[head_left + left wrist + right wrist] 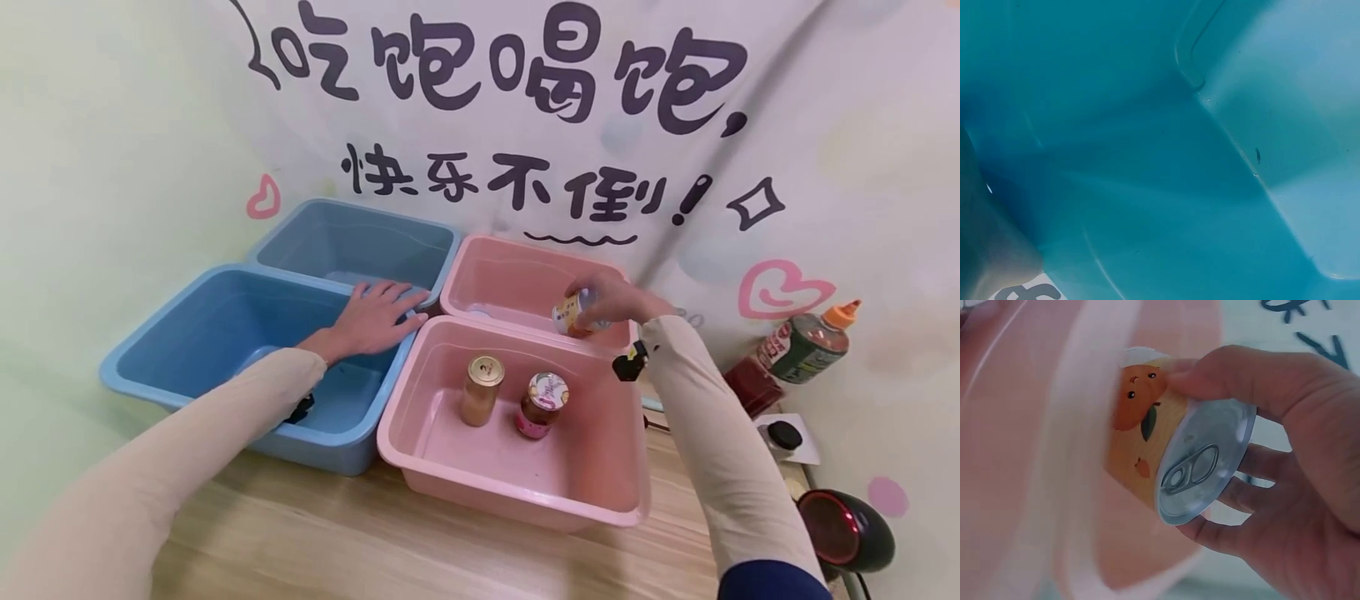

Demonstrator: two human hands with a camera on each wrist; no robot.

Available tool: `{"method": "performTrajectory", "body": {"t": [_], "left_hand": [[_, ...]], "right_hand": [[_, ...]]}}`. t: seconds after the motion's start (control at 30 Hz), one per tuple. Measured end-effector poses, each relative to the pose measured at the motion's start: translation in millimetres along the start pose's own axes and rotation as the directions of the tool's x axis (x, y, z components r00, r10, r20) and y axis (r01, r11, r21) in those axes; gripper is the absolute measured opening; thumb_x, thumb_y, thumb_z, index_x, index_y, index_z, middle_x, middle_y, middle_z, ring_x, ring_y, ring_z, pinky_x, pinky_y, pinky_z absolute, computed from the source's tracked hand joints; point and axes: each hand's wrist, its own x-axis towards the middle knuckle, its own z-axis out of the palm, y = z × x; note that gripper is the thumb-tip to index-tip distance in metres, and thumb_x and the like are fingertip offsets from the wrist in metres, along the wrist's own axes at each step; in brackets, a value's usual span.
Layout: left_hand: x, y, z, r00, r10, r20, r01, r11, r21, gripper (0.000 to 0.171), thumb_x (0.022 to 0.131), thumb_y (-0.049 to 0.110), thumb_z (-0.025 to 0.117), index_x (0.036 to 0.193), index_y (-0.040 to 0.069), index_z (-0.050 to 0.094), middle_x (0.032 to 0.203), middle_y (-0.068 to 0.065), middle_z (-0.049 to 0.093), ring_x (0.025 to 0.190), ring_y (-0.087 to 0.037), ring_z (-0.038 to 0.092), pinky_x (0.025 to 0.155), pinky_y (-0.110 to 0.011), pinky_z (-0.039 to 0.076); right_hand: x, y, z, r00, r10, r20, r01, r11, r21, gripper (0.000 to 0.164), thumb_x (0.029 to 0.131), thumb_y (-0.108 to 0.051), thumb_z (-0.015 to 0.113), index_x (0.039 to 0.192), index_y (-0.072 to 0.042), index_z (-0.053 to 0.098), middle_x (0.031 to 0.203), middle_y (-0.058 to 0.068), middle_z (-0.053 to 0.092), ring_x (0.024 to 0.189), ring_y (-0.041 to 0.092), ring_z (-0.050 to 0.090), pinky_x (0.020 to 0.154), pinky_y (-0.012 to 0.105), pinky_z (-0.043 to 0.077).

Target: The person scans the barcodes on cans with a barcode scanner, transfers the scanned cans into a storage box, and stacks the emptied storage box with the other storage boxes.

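Observation:
My right hand (611, 298) grips a pull-tab can (1138, 434) with an orange fruit label, holding it tilted over the far pink bin (517, 242). In the right wrist view its metal lid with the ring pull faces my palm, thumb on one side and fingers around the other. My left hand (372, 319) rests with spread fingers on the rims where the near blue bin (225, 271) meets the far blue bin (360, 208). The left wrist view shows mainly blue plastic walls and a small part of that hand.
The near pink bin (487, 487) holds an upright gold-topped can (480, 392) and a lidded dark jar (542, 406). At right stand a sauce bottle (806, 346) with an orange cap, a black-capped small jar (782, 437) and a black device (847, 529) with a red ring.

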Motion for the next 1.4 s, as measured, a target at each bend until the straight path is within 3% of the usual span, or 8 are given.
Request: {"method": "performTrajectory", "body": {"t": [0.2, 0.3, 0.43, 0.63, 0.8, 1.03, 1.27, 1.4], "left_hand": [[0.5, 3.0, -0.2, 1.000, 0.006, 0.003, -0.006, 1.000, -0.009, 0.059, 0.103, 0.052, 0.039, 0.156, 0.025, 0.037, 0.160, -0.014, 0.037, 0.147, -0.039, 0.030, 0.115, -0.071, 0.018], [0.7, 3.7, 0.4, 1.000, 0.002, 0.003, -0.002, 1.000, -0.009, 0.059, 0.103, 0.053, 0.039, 0.156, 0.025, 0.037, 0.160, -0.014, 0.036, 0.147, -0.039, 0.030, 0.115, -0.071, 0.017], [0.3, 4.0, 1.5, 1.000, -0.002, 0.000, 0.002, 1.000, 0.000, 0.059, 0.103, 0.053, 0.039, 0.155, 0.024, 0.037, 0.160, -0.014, 0.037, 0.147, -0.039, 0.031, 0.115, -0.071, 0.018], [-0.3, 3.3, 3.1, 1.000, -0.006, 0.004, 0.006, 1.000, -0.006, 0.059, 0.103, 0.053, 0.038, 0.156, 0.025, 0.036, 0.160, -0.013, 0.037, 0.147, -0.039, 0.031, 0.116, -0.070, 0.018], [0.2, 1.8, 2.9, 1.000, -0.006, 0.004, 0.006, 1.000, -0.001, 0.059, 0.104, 0.053, 0.038, 0.156, 0.026, 0.036, 0.160, -0.013, 0.037, 0.147, -0.038, 0.031, 0.116, -0.070, 0.018], [0.0, 2.1, 1.6, 1.000, -0.013, 0.005, 0.013, 1.000, 0.005, 0.059, 0.103, 0.054, 0.038, 0.155, 0.026, 0.037, 0.160, -0.013, 0.037, 0.147, -0.038, 0.031, 0.116, -0.070, 0.019], [-0.7, 3.4, 2.2, 1.000, -0.016, 0.017, 0.016, 1.000, 0.003, 0.059, 0.103, 0.053, 0.039, 0.156, 0.026, 0.036, 0.160, -0.013, 0.037, 0.147, -0.038, 0.030, 0.116, -0.070, 0.018], [-0.4, 1.5, 1.6, 1.000, -0.026, 0.014, 0.026, 1.000, 0.008, 0.059, 0.103, 0.054, 0.038, 0.156, 0.027, 0.036, 0.160, -0.012, 0.037, 0.148, -0.037, 0.030, 0.116, -0.070, 0.018]], "right_hand": [[9.5, 10.9, 20.3, 0.996, 0.055, 0.076, -0.056, 0.998, 0.013, 0.045, 0.082, -0.006, 0.075, 0.124, 0.002, 0.064, 0.122, 0.020, 0.062, 0.103, 0.032, 0.056, 0.079, 0.034, 0.053], [11.2, 15.0, 25.6, 0.992, 0.075, 0.099, -0.075, 0.997, -0.001, 0.039, 0.086, -0.005, 0.071, 0.123, 0.003, 0.065, 0.109, 0.020, 0.066, 0.086, 0.032, 0.063, 0.070, 0.035, 0.055], [14.5, 21.2, 32.1, 0.983, 0.115, 0.145, -0.117, 0.993, 0.009, 0.033, 0.089, -0.004, 0.067, 0.121, 0.001, 0.066, 0.103, 0.018, 0.065, 0.073, 0.030, 0.062, 0.060, 0.035, 0.054], [24.1, 31.3, 43.7, 0.979, 0.104, 0.178, -0.100, 0.995, -0.027, 0.031, 0.090, -0.006, 0.062, 0.119, 0.000, 0.068, 0.113, 0.018, 0.064, 0.083, 0.024, 0.058, 0.058, 0.026, 0.044], [31.2, 33.9, 51.2, 0.973, 0.095, 0.209, -0.095, 0.995, -0.008, 0.027, 0.091, -0.004, 0.059, 0.116, 0.000, 0.069, 0.114, 0.020, 0.065, 0.088, 0.026, 0.060, 0.062, 0.025, 0.048], [34.9, 34.0, 61.1, 0.968, 0.144, 0.204, -0.162, 0.984, 0.074, 0.025, 0.094, -0.005, 0.062, 0.117, -0.003, 0.070, 0.111, 0.018, 0.066, 0.094, 0.028, 0.062, 0.066, 0.027, 0.054], [38.2, 33.4, 69.8, 0.963, 0.171, 0.210, -0.196, 0.975, 0.105, 0.032, 0.098, -0.004, 0.051, 0.126, -0.002, 0.066, 0.123, 0.019, 0.062, 0.108, 0.030, 0.055, 0.078, 0.025, 0.047], [41.8, 27.7, 70.1, 0.964, 0.154, 0.219, -0.180, 0.978, 0.103, 0.031, 0.098, -0.003, 0.050, 0.125, -0.002, 0.067, 0.117, 0.017, 0.064, 0.101, 0.027, 0.058, 0.072, 0.024, 0.049]]}}
